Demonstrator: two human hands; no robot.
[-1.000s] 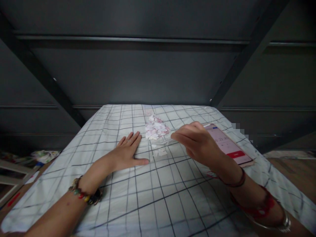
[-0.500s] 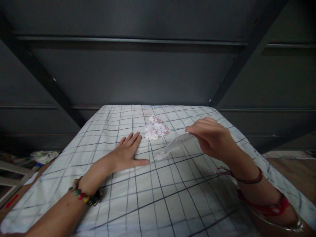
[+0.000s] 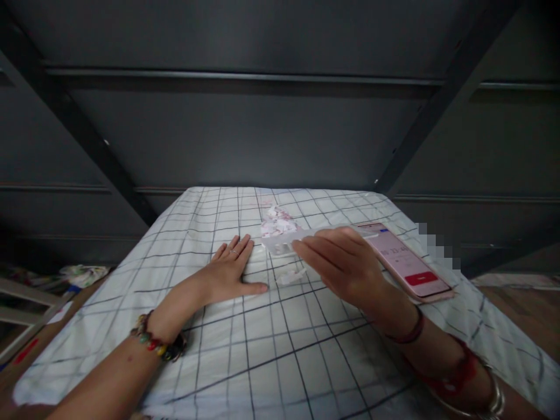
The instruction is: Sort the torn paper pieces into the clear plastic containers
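Observation:
My right hand [image 3: 339,256] is closed around a translucent plastic ruler [image 3: 273,240], which juts out to both sides of the fingers. The ruler's left end is over the near side of a pile of small torn paper scraps [image 3: 277,221] and partly covers it. A smaller clump of whitish scraps [image 3: 291,275] lies on the cloth nearer to me, between the hands. My left hand [image 3: 230,268] rests flat with fingers spread on the checked cloth, left of the scraps, and holds nothing.
A white cloth with dark grid lines [image 3: 245,350] covers the surface. At the right lies a phone [image 3: 411,262] with its screen lit, partly behind my right hand. A dark grey panel wall [image 3: 262,134] rises behind. A pale slatted frame [image 3: 26,315] stands low at the left.
My right hand has moved left, bringing the ruler from a slant to nearly level over the pile. The near clump now lies apart from it. The phone has come into view. My left hand stays put.

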